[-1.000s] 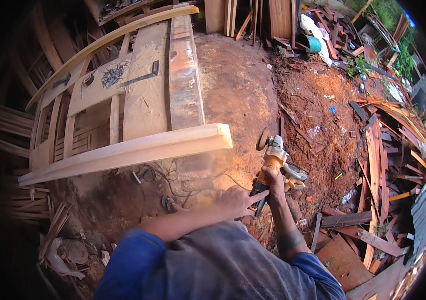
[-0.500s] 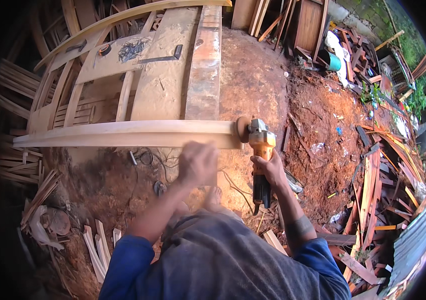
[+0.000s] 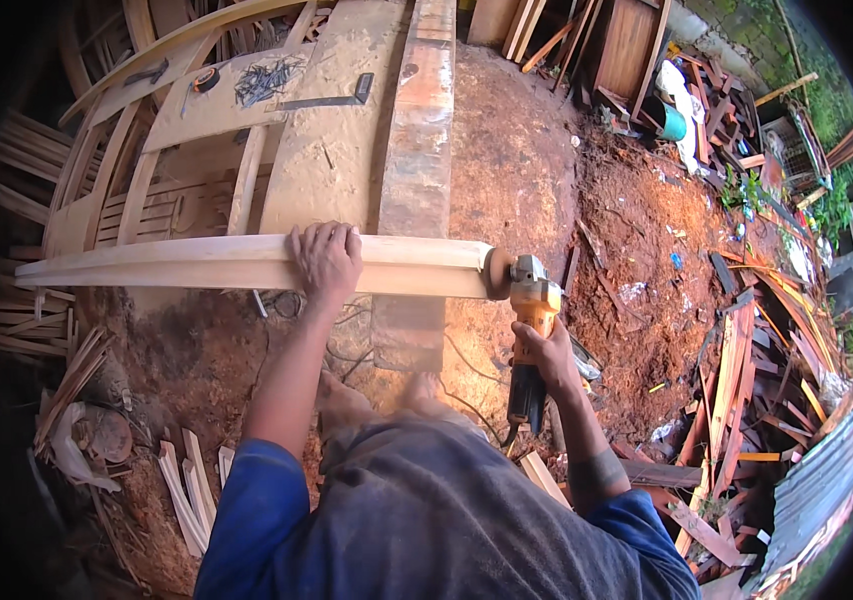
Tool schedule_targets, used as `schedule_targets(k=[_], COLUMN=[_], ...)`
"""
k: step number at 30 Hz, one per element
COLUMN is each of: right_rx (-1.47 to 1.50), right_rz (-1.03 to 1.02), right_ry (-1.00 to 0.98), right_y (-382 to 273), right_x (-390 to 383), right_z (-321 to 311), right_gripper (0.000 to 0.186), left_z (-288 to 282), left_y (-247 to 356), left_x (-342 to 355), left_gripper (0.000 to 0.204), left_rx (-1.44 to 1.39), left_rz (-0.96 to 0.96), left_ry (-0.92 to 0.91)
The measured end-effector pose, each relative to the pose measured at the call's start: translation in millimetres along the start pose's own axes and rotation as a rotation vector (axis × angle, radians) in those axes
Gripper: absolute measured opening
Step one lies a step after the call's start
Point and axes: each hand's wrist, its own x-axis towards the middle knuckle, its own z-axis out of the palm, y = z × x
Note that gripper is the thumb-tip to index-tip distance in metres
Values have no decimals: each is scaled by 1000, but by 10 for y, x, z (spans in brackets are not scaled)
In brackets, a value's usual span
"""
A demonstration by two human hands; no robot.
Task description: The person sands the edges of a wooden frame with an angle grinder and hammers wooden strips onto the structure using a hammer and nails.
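Observation:
A long pale wooden beam (image 3: 417,266) with a stepped profile lies across the workbench from left to right. My left hand (image 3: 330,262) rests over its top edge, fingers curled onto the wood. In my right hand (image 3: 547,352) is a yellow and black angle grinder (image 3: 533,312), held upright by its body with the cord end toward me. The grinder's brown disc (image 3: 499,273) meets the right end of the beam. Whether the disc is spinning cannot be told.
On the workbench (image 3: 347,140) lie a steel square (image 3: 332,101), a heap of nails (image 3: 265,82), a tape measure (image 3: 207,80) and a hammer (image 3: 150,74). Wood scraps (image 3: 737,400) pile up at the right. A cord (image 3: 472,408) runs over the dirt floor near my feet.
My left hand, blurred below the beam before, has moved up and left and now grips it. The grinder has shifted slightly right and down, still against the beam's end.

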Motion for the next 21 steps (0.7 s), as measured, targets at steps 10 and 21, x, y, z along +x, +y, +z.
schedule_targets(k=[10, 21], right_rx=[-32, 155], right_rz=[-34, 145], right_ry=[-46, 19], right_y=[-215, 364], right_x=[158, -508], right_z=[116, -151], right_gripper=[50, 40], left_z=[-23, -420], left_y=[-9, 907], left_x=[-4, -472], left_gripper=[22, 18], left_rx=[-8, -717], left_rz=[-11, 162], left_ry=[-17, -22])
